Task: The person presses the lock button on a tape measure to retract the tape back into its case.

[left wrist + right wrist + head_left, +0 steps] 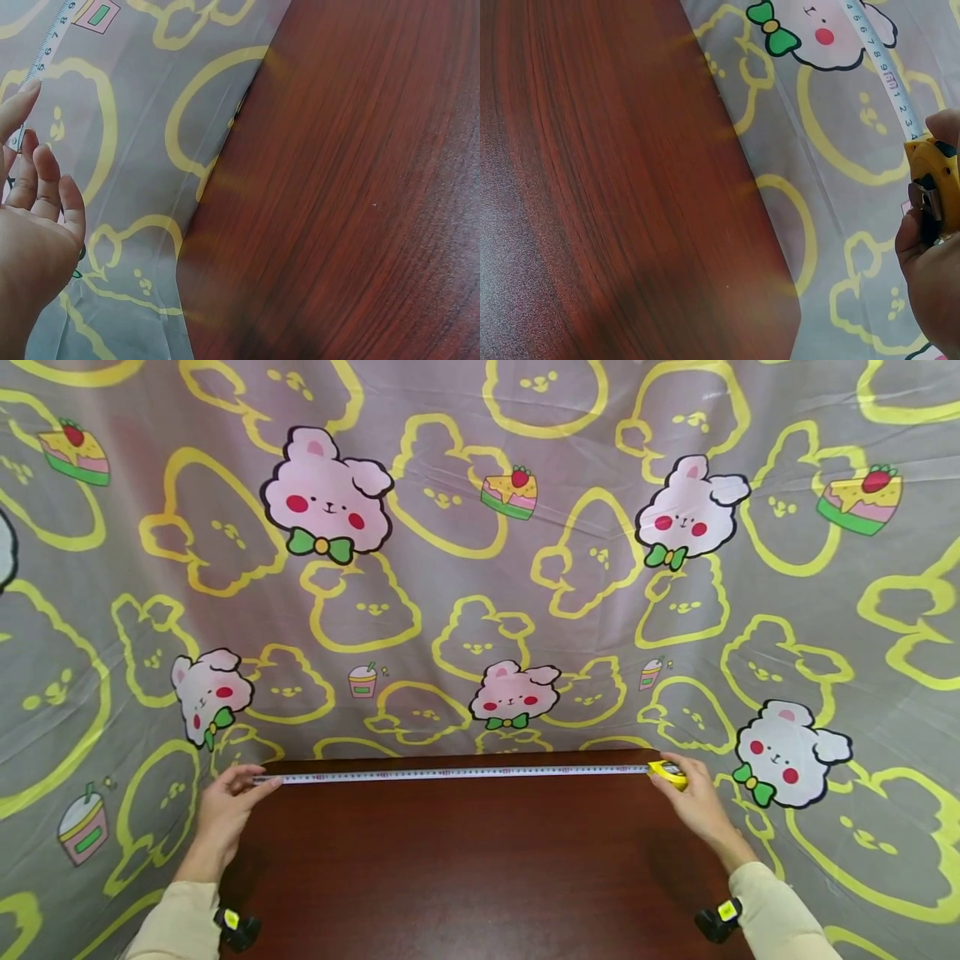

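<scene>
A tape measure with a yellow case point(670, 774) is gripped in my right hand point(693, 797). Its white blade point(450, 773) runs out straight to the left, roughly level, near the table's back edge in the head view. Thumb and fingers of my left hand point(228, 806) pinch the blade's free end. The left wrist view shows that hand point(37, 232) at the left edge, with the numbered blade point(46, 49) rising from between thumb and index finger. In the right wrist view the case point(935, 176) sits in the right hand point(937, 292), partly cut off by the frame.
A dark reddish-brown wooden table point(480, 868) lies below the hands. Behind it and on both sides hangs a grey curtain point(450, 568) printed with yellow outlines and white bunnies. Each forearm wears a small black camera, one left point(238, 930), one right point(717, 923).
</scene>
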### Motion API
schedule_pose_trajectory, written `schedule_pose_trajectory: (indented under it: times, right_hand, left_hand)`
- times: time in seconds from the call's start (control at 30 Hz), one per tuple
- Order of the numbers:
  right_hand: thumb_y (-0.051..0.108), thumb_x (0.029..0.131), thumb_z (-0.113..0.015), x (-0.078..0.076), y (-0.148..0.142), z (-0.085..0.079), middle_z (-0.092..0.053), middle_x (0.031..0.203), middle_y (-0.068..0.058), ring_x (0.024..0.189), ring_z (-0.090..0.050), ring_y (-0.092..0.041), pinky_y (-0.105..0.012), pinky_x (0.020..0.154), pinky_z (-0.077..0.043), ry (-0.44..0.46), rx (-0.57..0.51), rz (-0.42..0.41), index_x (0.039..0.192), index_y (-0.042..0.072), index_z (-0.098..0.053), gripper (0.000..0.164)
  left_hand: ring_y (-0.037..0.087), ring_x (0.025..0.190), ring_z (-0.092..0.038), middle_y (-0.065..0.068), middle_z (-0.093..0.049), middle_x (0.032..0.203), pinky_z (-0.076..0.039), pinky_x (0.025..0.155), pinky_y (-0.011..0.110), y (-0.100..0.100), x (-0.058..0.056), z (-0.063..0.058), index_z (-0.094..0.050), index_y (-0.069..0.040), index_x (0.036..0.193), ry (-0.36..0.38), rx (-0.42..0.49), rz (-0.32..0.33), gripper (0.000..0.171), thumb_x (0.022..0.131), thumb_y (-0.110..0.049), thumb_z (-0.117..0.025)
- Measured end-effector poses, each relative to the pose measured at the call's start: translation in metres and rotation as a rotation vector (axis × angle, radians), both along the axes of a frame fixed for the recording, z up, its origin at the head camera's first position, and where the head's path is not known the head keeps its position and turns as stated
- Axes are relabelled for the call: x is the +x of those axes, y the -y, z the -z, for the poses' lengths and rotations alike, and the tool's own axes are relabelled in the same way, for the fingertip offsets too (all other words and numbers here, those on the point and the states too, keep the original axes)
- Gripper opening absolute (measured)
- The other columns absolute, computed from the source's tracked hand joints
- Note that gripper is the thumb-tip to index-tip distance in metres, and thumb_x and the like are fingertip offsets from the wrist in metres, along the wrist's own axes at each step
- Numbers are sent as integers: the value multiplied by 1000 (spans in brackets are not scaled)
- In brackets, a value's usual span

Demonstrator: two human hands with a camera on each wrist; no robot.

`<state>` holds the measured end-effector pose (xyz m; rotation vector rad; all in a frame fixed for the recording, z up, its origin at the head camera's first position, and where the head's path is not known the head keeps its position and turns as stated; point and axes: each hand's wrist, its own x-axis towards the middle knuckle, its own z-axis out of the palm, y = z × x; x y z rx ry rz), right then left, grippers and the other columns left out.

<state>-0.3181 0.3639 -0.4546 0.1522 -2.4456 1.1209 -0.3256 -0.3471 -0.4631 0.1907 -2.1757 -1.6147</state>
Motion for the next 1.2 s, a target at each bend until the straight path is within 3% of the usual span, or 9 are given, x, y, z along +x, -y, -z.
schedule_pose_trajectory:
  times: [0.3, 0.47, 0.67, 0.73, 0.97, 1.2]
  right_hand:
    - [18, 100, -70, -3, 3, 3, -40, 134, -35, 119, -43, -49, -50, 94, -36, -13, 12, 7, 140, -9, -52, 51]
    - [20, 101, -69, -2, 6, 2, -40, 134, -35, 118, -44, -48, -38, 91, -37, -12, 6, 2, 141, -8, -53, 52]
    - [20, 101, -70, 0, 8, 1, -41, 133, -33, 114, -47, -46, -20, 85, -37, -15, 1, -8, 141, -7, -53, 51]
    - [20, 101, -70, 0, 9, 1, -41, 133, -32, 114, -47, -45, -20, 84, -37, -16, 1, -12, 141, -7, -53, 51]
    - [18, 100, -70, -1, 14, -1, -43, 132, -32, 114, -47, -45, -38, 88, -37, -41, 12, -19, 140, -7, -54, 50]
    - [16, 99, -71, -3, 20, -2, -43, 130, -32, 114, -47, -45, -43, 88, -36, -66, 9, -27, 139, -7, -55, 49]
  left_hand:
    - [12, 89, -51, -11, -60, 90, -44, 73, 20, -4, 0, 1, -64, -8, 114, 11, 5, -24, 38, 91, -32, -84]
    - [13, 89, -51, -10, -60, 89, -44, 72, 21, -5, -1, -1, -62, -3, 117, 15, 5, -21, 45, 90, -32, -84]
    - [12, 87, -52, -12, -61, 86, -45, 70, 20, -6, -1, -5, -65, -9, 109, -19, -2, -4, 34, 90, -28, -84]
    - [11, 85, -53, -12, -62, 85, -45, 69, 20, -7, -1, -5, -65, -10, 107, -28, -1, -2, 30, 90, -27, -85]
    - [9, 83, -55, -13, -63, 84, -45, 69, 21, -8, -2, -5, -66, -9, 106, -46, 6, 14, 29, 90, -24, -85]
    - [10, 84, -54, -12, -63, 84, -45, 70, 21, -9, 1, -6, -64, -2, 110, -45, 3, 20, 36, 91, -25, -84]
